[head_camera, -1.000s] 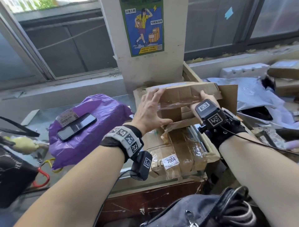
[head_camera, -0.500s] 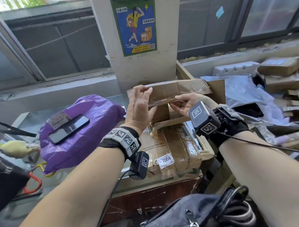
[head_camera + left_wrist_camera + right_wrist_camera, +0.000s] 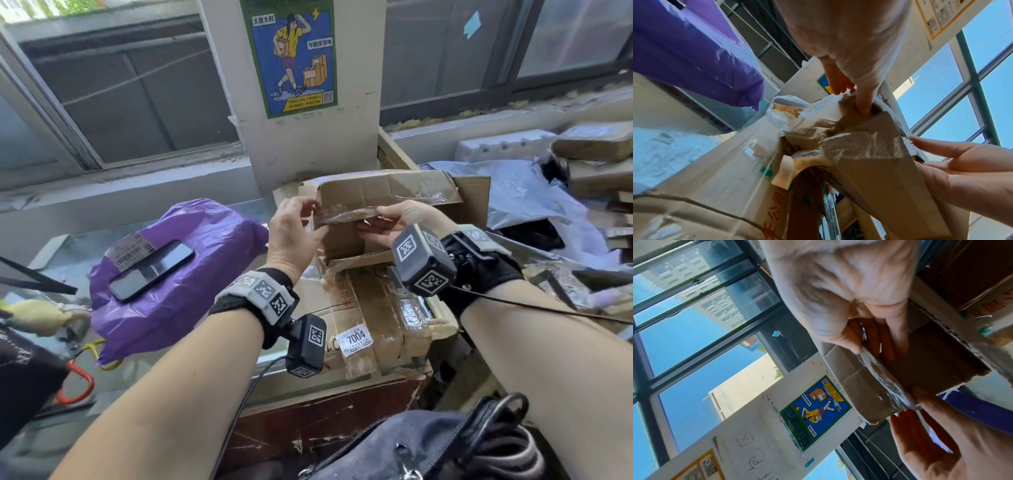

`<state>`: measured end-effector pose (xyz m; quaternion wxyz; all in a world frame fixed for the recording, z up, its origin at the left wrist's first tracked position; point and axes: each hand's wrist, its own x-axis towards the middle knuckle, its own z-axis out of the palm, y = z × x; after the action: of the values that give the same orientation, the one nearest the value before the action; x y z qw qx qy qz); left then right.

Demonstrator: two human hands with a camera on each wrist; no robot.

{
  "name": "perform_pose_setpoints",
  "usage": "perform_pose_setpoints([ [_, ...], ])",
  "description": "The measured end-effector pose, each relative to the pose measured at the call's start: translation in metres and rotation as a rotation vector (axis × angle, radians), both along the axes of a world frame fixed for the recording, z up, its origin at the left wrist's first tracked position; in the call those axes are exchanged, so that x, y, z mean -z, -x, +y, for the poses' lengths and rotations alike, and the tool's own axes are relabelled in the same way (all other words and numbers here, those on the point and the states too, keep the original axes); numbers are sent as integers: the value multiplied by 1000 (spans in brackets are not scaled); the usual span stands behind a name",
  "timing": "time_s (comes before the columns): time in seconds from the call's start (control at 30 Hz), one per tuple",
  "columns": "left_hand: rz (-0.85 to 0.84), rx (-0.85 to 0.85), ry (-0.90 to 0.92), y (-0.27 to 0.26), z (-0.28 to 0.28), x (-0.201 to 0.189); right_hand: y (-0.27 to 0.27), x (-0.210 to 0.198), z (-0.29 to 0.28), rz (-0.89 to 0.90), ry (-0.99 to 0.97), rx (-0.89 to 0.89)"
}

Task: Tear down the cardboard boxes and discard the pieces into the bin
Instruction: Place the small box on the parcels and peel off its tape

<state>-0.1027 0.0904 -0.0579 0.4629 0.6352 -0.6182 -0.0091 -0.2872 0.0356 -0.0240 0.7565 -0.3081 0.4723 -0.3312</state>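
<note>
A brown cardboard box with clear tape along its flap edge stands on flattened taped cardboard bearing a "7004" label. My left hand pinches the left end of the taped flap edge. In the left wrist view its thumb digs into the torn cardboard corner. My right hand pinches the same edge further right. The right wrist view has the thumb on top of the flap and the fingers underneath. No bin is in view.
A purple plastic bag with a phone on it lies to the left. Grey mailers and stacked parcels crowd the right. A pillar with a poster rises behind the box. A dark bag sits close below me.
My left hand went from lying flat against the box to pinching the flap's left end. My right hand came round from behind the box to grip the flap's front edge.
</note>
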Motion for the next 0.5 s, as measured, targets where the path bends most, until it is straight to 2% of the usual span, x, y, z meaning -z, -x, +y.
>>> perform_pose_setpoints([
  [0.17, -111, 33, 87, 4, 1, 6, 4, -7, 3, -183, -53, -10],
  [0.27, -177, 18, 157, 11, 0, 11, 6, -12, 4, -235, -52, 3],
  [0.5, -70, 52, 119, 32, -12, 6, 18, -12, 6, -246, -45, 32],
])
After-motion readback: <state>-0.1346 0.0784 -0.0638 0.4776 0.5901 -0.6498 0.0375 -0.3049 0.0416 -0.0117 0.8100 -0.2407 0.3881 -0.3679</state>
